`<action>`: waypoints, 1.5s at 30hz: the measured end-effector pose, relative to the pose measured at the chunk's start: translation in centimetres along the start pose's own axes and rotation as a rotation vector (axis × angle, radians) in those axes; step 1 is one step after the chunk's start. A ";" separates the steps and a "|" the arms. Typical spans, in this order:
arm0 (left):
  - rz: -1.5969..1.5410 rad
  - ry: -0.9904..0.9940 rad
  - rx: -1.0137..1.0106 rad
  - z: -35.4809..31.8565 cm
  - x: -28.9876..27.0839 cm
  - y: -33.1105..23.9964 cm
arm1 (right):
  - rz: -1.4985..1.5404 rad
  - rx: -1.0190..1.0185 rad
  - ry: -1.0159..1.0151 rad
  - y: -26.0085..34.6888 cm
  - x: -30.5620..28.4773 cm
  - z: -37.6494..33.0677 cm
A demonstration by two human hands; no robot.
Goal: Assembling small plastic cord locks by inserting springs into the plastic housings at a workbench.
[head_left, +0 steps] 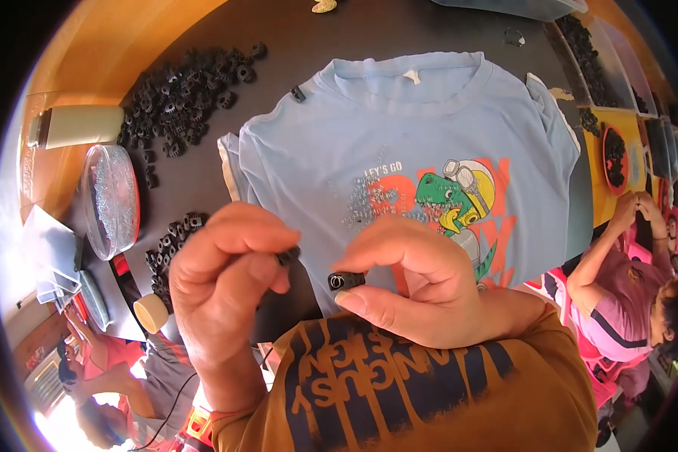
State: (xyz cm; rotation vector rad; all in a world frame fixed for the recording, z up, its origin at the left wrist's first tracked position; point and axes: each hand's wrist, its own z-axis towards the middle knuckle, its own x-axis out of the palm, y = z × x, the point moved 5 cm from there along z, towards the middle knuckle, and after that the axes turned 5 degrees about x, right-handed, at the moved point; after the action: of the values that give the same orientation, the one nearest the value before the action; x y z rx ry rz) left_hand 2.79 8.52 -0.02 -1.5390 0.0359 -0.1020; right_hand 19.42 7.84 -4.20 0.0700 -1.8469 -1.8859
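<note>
My left hand (222, 279) pinches a small black plastic part (288, 257) between thumb and fingertips; most of that part is covered. A short gap away, my right hand (422, 282) grips another small black plastic part (346, 282) by thumb and forefinger, with a shiny metal ring showing at its end. Both hands hover over the lower edge of a light blue T-shirt (294, 143) laid flat. Loose tiny metal pieces, like springs, form a small pile (365, 200) on its printed front. One black part (298, 94) rests by the shirt's left shoulder.
Black parts lie in a large heap (184, 94) at the far left and a smaller group (175, 245) nearer me. A round clear dish (113, 203) of metal pieces stands at left. Bins (603, 64) hold black parts at far right. Other people (625, 294) sit both sides.
</note>
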 end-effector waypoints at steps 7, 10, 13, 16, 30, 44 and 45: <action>0.045 0.070 -0.049 -1.0 1.3 -0.4 | -0.004 -0.028 -0.010 0.0 0.1 0.1; 0.145 0.079 -0.070 -1.1 1.4 -0.7 | -0.015 -0.034 0.000 0.1 0.1 0.1; 0.281 0.056 -0.045 -1.3 1.8 -1.6 | -0.023 -0.043 0.009 -0.1 0.1 0.0; 0.316 0.038 -0.112 -1.5 2.0 -1.6 | -0.033 -0.055 0.008 0.0 0.1 0.0; -0.074 -0.033 -0.297 -2.3 1.8 -0.1 | -0.037 -0.052 -0.006 0.2 0.1 0.0; 0.537 0.477 -0.016 0.5 2.1 -3.0 | -0.150 -0.093 0.140 0.8 0.2 0.1; 0.576 0.509 0.015 0.6 2.4 -3.0 | -0.148 -0.088 0.139 0.7 0.1 0.1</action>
State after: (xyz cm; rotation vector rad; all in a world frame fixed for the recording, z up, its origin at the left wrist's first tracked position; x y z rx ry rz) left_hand 5.07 8.78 3.07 -1.4005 0.8715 -0.0320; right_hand 19.53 7.90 -3.48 0.3082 -1.7049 -2.0052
